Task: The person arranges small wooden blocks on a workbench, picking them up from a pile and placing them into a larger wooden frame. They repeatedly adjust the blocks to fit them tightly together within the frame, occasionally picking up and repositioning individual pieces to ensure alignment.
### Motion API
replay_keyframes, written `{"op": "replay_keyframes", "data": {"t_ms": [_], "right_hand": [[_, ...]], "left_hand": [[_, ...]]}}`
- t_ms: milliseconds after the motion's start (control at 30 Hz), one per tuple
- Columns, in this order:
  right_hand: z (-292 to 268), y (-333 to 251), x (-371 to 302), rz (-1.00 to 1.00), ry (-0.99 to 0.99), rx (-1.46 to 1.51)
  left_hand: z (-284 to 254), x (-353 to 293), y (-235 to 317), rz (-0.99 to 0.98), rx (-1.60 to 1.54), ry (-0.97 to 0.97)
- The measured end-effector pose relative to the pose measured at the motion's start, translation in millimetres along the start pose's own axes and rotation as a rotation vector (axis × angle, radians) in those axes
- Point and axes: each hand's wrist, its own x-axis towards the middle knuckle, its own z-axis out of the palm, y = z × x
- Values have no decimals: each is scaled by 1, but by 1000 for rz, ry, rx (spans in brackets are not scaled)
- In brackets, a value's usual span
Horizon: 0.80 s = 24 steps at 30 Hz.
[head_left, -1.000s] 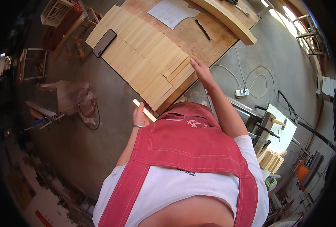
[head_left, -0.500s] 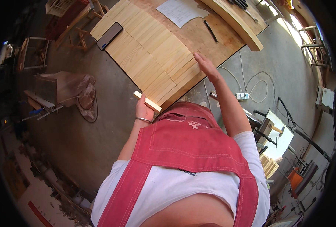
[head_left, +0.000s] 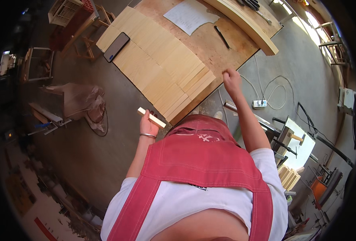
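In my left hand (head_left: 150, 127), just off the near left corner of the table, is a short pale wood strip (head_left: 157, 121), gripped between thumb and fingers. My right hand (head_left: 232, 83) is over the table's right edge, apart from the boards, its fingers curled in and nothing showing in them. Between the hands lie pale wooden pieces (head_left: 158, 60), set edge to edge in rows, with narrower strips (head_left: 198, 86) along the side nearest me. On the panel's left edge rests a dark phone (head_left: 116, 47).
A paper sheet (head_left: 190, 17) and a black pen (head_left: 221, 37) lie on the brown tabletop (head_left: 236, 54). A long thick wooden beam (head_left: 250, 25) runs along the far right side. On the floor are a power strip (head_left: 259, 103) and cables. Clamps (head_left: 284, 148) stand at right.
My left hand has drawn the wood strip slightly away from the table corner. My right hand has lifted off the strips and moved right, its straight fingers now curled.
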Motion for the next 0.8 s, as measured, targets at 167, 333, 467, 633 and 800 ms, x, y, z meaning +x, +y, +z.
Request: {"op": "replay_keyframes", "data": {"t_ms": [167, 333, 467, 633, 800], "right_hand": [[-10, -53, -65, -475, -719, -463], [6, -80, -70, -431, -752, -456], [-13, -67, -85, -374, -749, -409], [-60, -62, -130, -196, -569, -360], [-102, -41, -192, 26, -537, -367]], "left_hand": [[-11, -10, 29, 125, 102, 170], [30, -32, 66, 211, 72, 31], [80, -62, 78, 312, 215, -111], [149, -69, 62, 229, 409, -398], [257, -76, 28, 163, 517, -577]]}}
